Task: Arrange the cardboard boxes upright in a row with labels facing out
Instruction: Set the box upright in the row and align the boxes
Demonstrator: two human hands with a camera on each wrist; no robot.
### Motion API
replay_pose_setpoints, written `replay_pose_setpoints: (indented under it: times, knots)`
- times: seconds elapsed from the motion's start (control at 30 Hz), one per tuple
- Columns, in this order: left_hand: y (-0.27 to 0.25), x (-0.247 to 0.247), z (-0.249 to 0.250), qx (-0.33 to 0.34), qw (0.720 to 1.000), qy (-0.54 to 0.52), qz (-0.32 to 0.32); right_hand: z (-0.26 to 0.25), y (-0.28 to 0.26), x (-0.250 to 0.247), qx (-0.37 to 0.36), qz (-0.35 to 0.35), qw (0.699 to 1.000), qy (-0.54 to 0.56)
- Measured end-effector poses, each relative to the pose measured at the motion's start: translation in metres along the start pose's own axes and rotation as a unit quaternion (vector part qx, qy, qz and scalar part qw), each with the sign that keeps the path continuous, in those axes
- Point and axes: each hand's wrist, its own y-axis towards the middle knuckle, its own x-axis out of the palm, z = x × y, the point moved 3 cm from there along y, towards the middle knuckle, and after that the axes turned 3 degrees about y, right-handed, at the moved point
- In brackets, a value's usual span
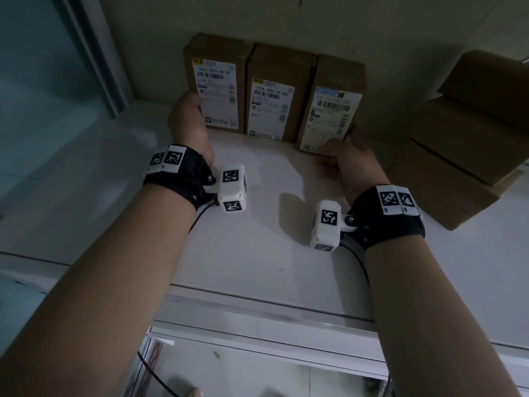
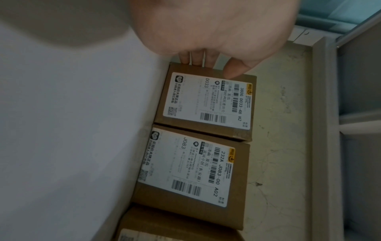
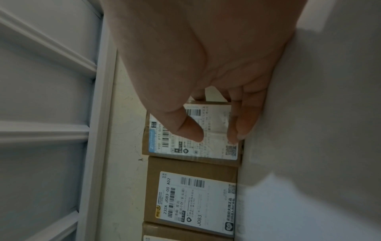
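I see three cardboard boxes standing upright in a row against the wall (image 1: 286, 21) at the back of the white worktop (image 1: 257, 224), sides touching, white labels facing me: the left box (image 1: 217, 81), the middle box (image 1: 276, 93) and the right box (image 1: 332, 104). My left hand (image 1: 187, 121) sits at the outer left side of the left box; in the left wrist view its fingers (image 2: 198, 58) lie straight along that side with the thumb tip on the front edge by the label, so this grip is spread, pressing rather than clamping. My right hand (image 1: 350, 159) is at the lower right corner of the right box; the right wrist view shows the thumb in front of its label and the fingers (image 3: 245, 124) loosely bent near the box's bottom edge, and I cannot tell if this grip truly pinches the box or only touches it. Well to the right lies a stack of bigger brown cartons (image 1: 463, 144). A window frame (image 1: 94, 53) runs along the left.
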Motion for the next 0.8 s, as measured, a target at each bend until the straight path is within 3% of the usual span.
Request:
replay_pose_setpoints:
  times: [0.5,0.67,0.8]
  knots:
    - [-0.006,-0.009,-0.004,0.006,0.998,0.055,0.040,-0.010,-0.010,0.001,0.061,0.037,0.997,0.001]
    - [-0.040,-0.012,0.005,-0.003,0.996,0.094,0.008,-0.017,-0.026,-0.004,0.078,0.051,0.995,0.042]
    - [-0.020,-0.023,-0.040,-0.059,0.996,0.047,-0.045,-0.017,-0.048,-0.007,0.068,0.057,0.996,-0.023]
